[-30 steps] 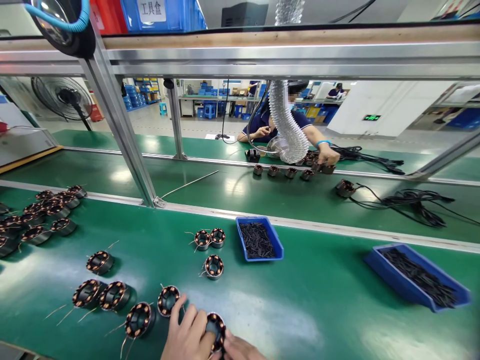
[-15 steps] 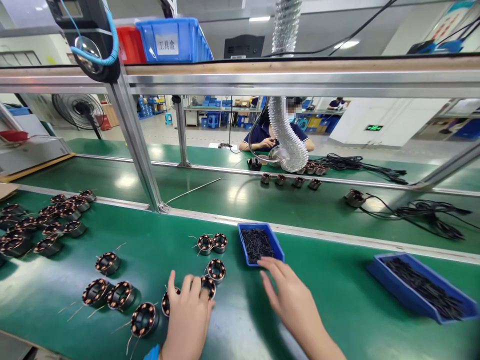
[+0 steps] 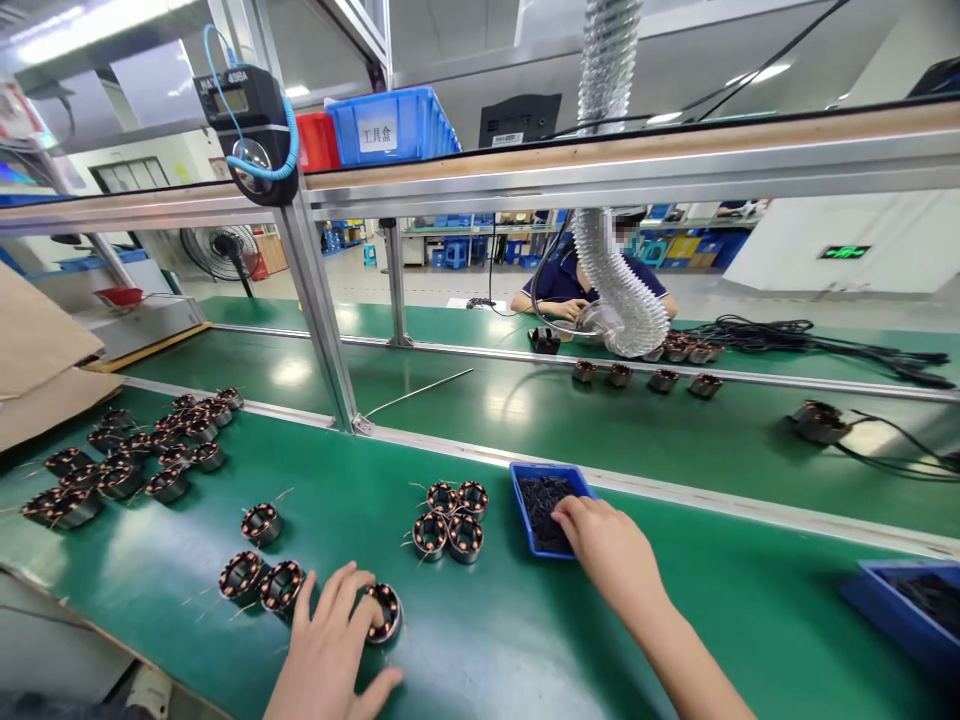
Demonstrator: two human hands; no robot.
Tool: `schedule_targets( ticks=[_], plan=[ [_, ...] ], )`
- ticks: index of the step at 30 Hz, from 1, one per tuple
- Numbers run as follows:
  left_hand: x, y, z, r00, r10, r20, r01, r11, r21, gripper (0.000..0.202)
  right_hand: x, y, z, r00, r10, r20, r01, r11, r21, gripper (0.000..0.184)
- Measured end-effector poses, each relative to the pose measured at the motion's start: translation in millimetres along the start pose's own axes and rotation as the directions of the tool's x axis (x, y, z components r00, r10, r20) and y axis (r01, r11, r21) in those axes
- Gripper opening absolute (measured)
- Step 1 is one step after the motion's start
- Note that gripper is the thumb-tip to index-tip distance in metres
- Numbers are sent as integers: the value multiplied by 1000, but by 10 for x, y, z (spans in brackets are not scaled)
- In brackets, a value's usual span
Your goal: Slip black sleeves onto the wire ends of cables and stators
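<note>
My left hand is at the front of the green belt, its fingers wrapped around a copper-wound motor stator. My right hand reaches over a small blue tray, with its fingertips down among the short black pieces inside. Whether those fingers hold a piece is hidden. Several more stators with thin wire leads stand nearby: a tight group behind my left hand, a few to its left, and a dense cluster farther left.
A silver aluminium frame upright rises behind the stators. Beyond it, a co-worker sits at a second green belt, behind a flexible silver duct. Black cable bundles lie there. A larger blue tray sits at lower right, cardboard at left.
The view has turned and tilted. My right hand has moved from the tray's edge into it. The middle stator group has gained one stator, and my left hand now grips a stator at the front.
</note>
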State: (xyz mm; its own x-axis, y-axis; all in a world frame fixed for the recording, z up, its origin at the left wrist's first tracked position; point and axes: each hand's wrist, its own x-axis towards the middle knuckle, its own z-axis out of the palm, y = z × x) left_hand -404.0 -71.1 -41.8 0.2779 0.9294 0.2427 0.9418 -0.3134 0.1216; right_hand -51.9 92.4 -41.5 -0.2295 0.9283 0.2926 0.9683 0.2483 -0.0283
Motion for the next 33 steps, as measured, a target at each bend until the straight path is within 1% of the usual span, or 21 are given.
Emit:
schedule_targets(
  ticks=[3, 6, 7, 9, 11, 13, 15, 17, 18, 20, 21, 22, 23, 24, 25, 26, 27, 28, 29, 31, 33],
  plan=[
    [-67, -20, 98, 1000, 17, -21, -16, 999, 33, 36, -40, 28, 11, 996, 68, -57, -65, 997, 50, 21],
    [-17, 98, 238, 990, 130, -54, -129, 991, 21, 44, -74, 39, 2, 984, 131, -117, -121, 988, 92, 25],
    [13, 156, 276, 985, 161, -65, -160, 987, 15, 44, -84, 39, -1, 981, 143, -130, -130, 986, 105, 26],
    [79, 273, 315, 979, 169, -113, -169, 986, 13, 35, -102, 38, -2, 977, 159, -142, -141, 982, 128, 29],
    [141, 352, 296, 973, 155, -170, -154, 988, 19, 25, -119, 44, 1, 975, 174, -141, -152, 977, 153, 35],
    [194, 366, 223, 967, 161, -196, -160, 987, 25, 25, -131, 60, 0, 971, 192, -141, -164, 969, 186, 44],
    [236, 335, 125, 969, 181, -170, -180, 984, 22, 30, -136, 78, -14, 966, 213, -146, -177, 957, 230, 52],
    [272, 313, 42, 975, 198, -103, -201, 979, -23, 32, -143, 69, -44, 959, 238, -155, -187, 940, 287, 57],
    [289, 320, 19, 980, 189, -66, -193, 979, -63, 29, -153, 43, -65, 955, 249, -158, -190, 929, 318, 59],
    [322, 373, 22, 992, 127, -11, -128, 980, -150, 15, -201, -77, -112, 957, 249, -148, -176, 905, 388, 57],
    [336, 411, 47, 996, 85, 6, -82, 979, -185, 18, -243, -172, -135, 966, 234, -111, -158, 872, 464, 53],
    [348, 449, 83, 998, 61, 15, -56, 976, -213, 24, -298, -288, -153, 977, 207, -51, -143, 816, 561, 49],
    [356, 480, 124, 998, 61, 22, -54, 972, -231, 28, -362, -417, -164, 986, 161, 36, -142, 718, 681, 44],
    [359, 503, 166, 996, 86, 30, -77, 968, -239, 28, -431, -552, -166, 986, 105, 132, -168, 592, 788, 40],
    [355, 515, 203, 991, 127, 42, -113, 964, -241, 26, -502, -682, -158, 975, 54, 214, -213, 487, 847, 38],
    [345, 519, 233, 983, 172, 56, -155, 959, -236, 27, -567, -800, -143, 963, 19, 269, -252, 417, 873, 38],
    [330, 516, 252, 976, 208, 70, -188, 956, -225, 31, -622, -897, -121, 955, 4, 296, -275, 383, 882, 38],
    [312, 510, 261, 972, 221, 80, -200, 957, -208, 36, -666, -970, -97, 951, -1, 308, -286, 374, 882, 38],
    [294, 503, 261, 974, 209, 87, -190, 964, -188, 40, -695, -1018, -73, 951, 0, 309, -286, 375, 882, 37],
    [270, 490, 239, 980, 170, 101, -152, 975, -161, 48, -718, -1054, -36, 955, 11, 296, -278, 379, 883, 36],
    [270, 474, 208, 974, 184, 133, -161, 973, -166, 53, -708, -1045, -16, 959, 35, 281, -274, 367, 889, 35]
  ],
)
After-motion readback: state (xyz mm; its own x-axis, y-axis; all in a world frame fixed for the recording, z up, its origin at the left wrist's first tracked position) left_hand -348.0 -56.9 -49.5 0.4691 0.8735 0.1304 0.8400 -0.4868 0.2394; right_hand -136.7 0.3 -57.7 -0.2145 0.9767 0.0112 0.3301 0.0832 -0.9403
